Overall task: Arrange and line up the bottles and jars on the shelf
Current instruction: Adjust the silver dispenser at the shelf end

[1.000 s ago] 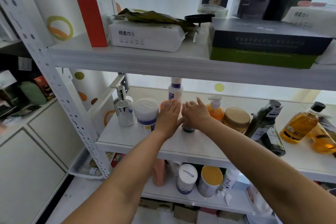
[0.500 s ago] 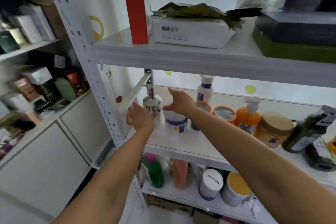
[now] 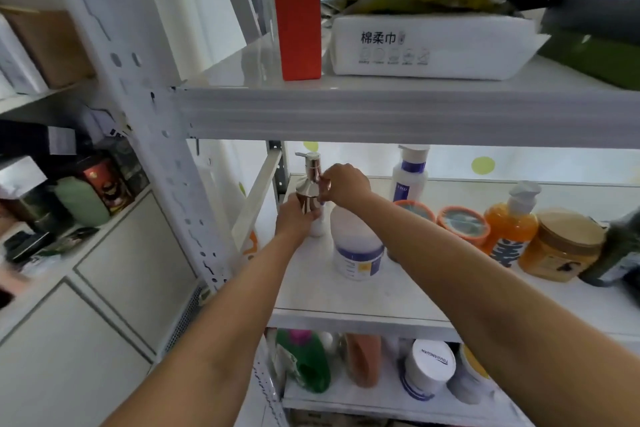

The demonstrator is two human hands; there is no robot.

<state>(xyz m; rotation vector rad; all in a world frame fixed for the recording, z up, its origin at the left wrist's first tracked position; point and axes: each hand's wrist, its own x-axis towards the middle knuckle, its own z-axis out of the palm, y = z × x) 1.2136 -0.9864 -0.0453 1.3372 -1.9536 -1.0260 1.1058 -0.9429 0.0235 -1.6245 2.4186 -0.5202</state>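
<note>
A silver pump bottle [image 3: 310, 180] stands at the far left of the middle shelf [image 3: 346, 295]. My left hand [image 3: 297, 217] wraps its lower body and my right hand [image 3: 343, 184] grips its pump neck. Right beside it stands a white jar with a blue band [image 3: 356, 250]. Further right along the shelf are a tall white bottle [image 3: 410, 172], two orange-rimmed jars [image 3: 462, 224], an orange pump bottle [image 3: 512, 222], an amber jar [image 3: 562, 246] and a dark green bottle [image 3: 620, 253] at the frame edge.
The white upright post [image 3: 152, 107] and a diagonal brace [image 3: 258, 198] close in the shelf's left end. The shelf above carries a red box [image 3: 298, 10] and a white tissue pack [image 3: 429, 45]. The lower shelf holds a green bottle [image 3: 308, 360] and white-lidded jars [image 3: 429, 369].
Both hands have moved left from the white jar to the silver pump bottle and closed on it. The view has swung left and closer.
</note>
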